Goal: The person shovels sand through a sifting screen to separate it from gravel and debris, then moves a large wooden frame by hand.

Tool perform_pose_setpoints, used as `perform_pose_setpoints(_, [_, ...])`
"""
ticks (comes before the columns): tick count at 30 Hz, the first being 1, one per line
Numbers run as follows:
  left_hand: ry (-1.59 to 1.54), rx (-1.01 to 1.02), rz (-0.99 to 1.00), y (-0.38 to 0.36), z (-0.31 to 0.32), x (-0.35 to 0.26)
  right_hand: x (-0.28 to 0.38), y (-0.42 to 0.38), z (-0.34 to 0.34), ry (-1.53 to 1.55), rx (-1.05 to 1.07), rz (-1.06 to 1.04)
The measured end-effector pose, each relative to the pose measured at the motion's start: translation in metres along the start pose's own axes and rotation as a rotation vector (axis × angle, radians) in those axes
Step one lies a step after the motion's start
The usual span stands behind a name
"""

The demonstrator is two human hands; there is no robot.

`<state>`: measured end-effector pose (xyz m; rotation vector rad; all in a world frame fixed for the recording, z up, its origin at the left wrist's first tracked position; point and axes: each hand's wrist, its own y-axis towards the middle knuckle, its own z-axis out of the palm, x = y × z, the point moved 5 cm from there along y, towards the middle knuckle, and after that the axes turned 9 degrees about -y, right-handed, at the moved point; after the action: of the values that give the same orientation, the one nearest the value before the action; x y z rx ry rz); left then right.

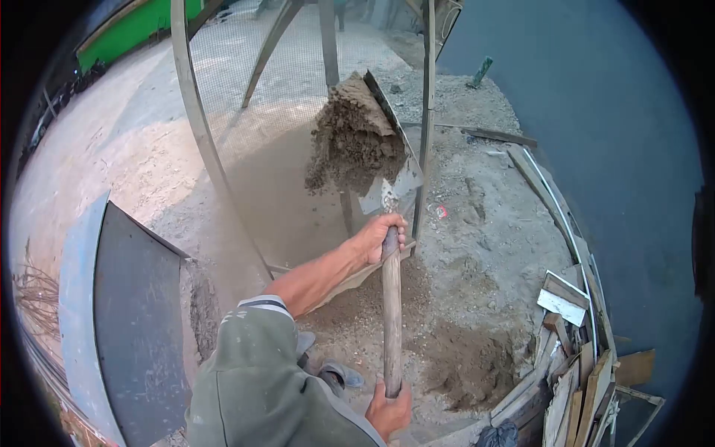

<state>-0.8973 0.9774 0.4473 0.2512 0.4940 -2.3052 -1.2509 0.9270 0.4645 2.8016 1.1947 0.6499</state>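
Observation:
My left hand [381,237] is wrapped around the upper part of a wooden shovel handle [392,313], close to the blade. Lower down, my right hand [389,410] grips the handle near its end. The shovel blade [406,180] is raised and tilted in front of a framed mesh screen [290,56]. A clump of brown sand [356,141] lies against the blade and spills off its left side, hiding much of the metal.
A wooden post [427,127] of the screen frame stands just right of the blade. At left is a large metal sheet [141,320]. Scrap boards [588,395] are piled at lower right, beside a grey wall [618,186]. Loose sand [469,365] covers the ground nearby.

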Motion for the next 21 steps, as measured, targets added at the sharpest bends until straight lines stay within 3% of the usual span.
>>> perform_pose_setpoints(2, [-0.029, 0.197, 0.148, -0.020, 0.075, -0.079, 0.066, 0.038, -0.032, 0.079, -0.120, -0.151])
perform_pose_setpoints(4, [-0.030, 0.340, 0.200, -0.034, 0.119, -0.118, 0.092, 0.053, -0.041, 0.111, -0.162, -0.195])
perform_pose_setpoints(8, [-0.023, 0.415, 0.160, -0.034, 0.135, -0.118, 0.093, 0.052, -0.034, 0.146, -0.214, -0.249])
perform_pose_setpoints(12, [-0.130, 0.380, 0.031, -0.019, 0.075, -0.052, 0.051, 0.016, -0.005, 0.002, -0.160, -0.203])
perform_pose_setpoints(21, [-0.062, -0.289, -0.326, -0.044, -0.125, 0.191, -0.093, -0.113, 0.017, -0.280, 0.178, 0.187])
